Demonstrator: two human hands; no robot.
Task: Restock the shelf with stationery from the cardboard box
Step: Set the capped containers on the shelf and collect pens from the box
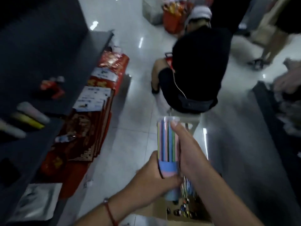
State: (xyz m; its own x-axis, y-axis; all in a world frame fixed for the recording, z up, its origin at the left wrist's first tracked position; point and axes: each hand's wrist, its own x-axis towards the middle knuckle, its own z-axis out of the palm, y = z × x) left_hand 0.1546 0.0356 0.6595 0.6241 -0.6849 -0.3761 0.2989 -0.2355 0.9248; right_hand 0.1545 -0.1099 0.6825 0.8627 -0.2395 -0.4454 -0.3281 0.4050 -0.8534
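Lengthwise, the clear pack of coloured paper rolls [167, 141] ran almost straight from six o'clock up to twelve o'clock, its far end toward a seated person [193, 66] in dark clothes and its near end low in the middle of the view. It was held in the air above the open cardboard box [187, 211], which sat at about five o'clock against the bottom edge. The left hand [156, 175] came in from seven o'clock and wrapped around the pack's near end, where a blue and pink band showed, with a red cord on that wrist. The right hand [184, 144] reached in from five o'clock and gripped the pack's right side, thumb laid along the top and pointing to twelve o'clock. Its fingers were hidden behind the pack. The dark shelf [48, 51] filled the nine to eleven o'clock side, with a few pale and yellow rolled items [31, 118] lying on it, too blurred to name. Red printed packets [91, 128] lay stacked on the floor along its foot. Inside the box only small round objects and some thin rods showed, and its near part was cut off by the frame.
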